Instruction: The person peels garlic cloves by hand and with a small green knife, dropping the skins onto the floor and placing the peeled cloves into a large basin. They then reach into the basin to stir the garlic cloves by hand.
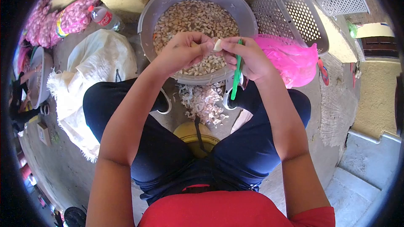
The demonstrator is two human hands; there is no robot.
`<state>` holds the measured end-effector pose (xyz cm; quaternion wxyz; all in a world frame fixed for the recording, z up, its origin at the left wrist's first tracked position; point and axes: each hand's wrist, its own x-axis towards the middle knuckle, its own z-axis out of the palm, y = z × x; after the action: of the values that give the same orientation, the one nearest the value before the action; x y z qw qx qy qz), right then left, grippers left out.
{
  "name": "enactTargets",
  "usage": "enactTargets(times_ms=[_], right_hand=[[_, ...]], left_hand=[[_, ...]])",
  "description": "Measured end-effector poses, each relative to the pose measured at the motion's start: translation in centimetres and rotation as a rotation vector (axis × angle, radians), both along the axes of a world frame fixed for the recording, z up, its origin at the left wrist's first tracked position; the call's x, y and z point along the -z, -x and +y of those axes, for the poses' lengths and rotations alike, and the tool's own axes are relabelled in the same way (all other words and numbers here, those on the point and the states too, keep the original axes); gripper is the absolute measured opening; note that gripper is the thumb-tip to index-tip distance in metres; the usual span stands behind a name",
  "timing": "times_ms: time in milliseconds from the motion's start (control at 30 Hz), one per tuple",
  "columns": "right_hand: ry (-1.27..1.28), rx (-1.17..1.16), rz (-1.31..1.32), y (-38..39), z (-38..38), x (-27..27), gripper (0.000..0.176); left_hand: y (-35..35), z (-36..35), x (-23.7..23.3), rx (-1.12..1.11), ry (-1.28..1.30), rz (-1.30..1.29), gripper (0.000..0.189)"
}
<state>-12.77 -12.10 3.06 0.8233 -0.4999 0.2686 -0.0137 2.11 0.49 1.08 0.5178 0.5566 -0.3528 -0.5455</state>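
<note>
Above the near part of a large grey basin my two hands nearly meet. A pale garlic clove is pinched in the fingers of my right hand, which also holds a green-handled knife pointing down. My left hand is closed at the fingertips just left of the clove; whether it grips a bit of skin is too small to tell. Many garlic cloves lie in the basin. Papery peelings are heaped on the floor below it.
A pink plastic bag and grey perforated baskets stand right of the basin. To the left are a white sack, a cola bottle and pink net bags of garlic. Another person's arm shows at far left.
</note>
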Motion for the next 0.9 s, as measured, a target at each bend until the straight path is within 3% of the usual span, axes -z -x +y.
enactTargets(times_ms=[67, 167, 367, 467, 567, 900], right_hand=[[-0.112, 0.048, -0.023, -0.1, 0.2, 0.3, 0.018], [0.051, 0.185, 0.054, -0.5, 1.3, 0.4, 0.02], [0.429, 0.128, 0.153, -0.7, 1.8, -0.2, 0.023], [0.302, 0.133, 0.145, -0.7, 1.5, -0.2, 0.021], [-0.001, 0.135, 0.052, -0.6, 0.8, 0.5, 0.021], [-0.127, 0.117, 0.018, -0.5, 0.6, 0.3, 0.025]], left_hand=[[0.3, -0.2, -0.2, -0.056, -0.015, -0.012, 0.019], [0.6, -0.4, 0.2, -0.102, -0.038, -0.075, 0.018], [0.6, -0.4, 0.5, -0.083, -0.017, -0.176, 0.018], [0.9, -0.4, 0.2, -0.102, -0.016, -0.157, 0.018], [0.5, -0.6, 0.1, -0.106, -0.057, -0.07, 0.019], [-0.4, -0.3, 0.0, -0.032, -0.092, 0.059, 0.017]])
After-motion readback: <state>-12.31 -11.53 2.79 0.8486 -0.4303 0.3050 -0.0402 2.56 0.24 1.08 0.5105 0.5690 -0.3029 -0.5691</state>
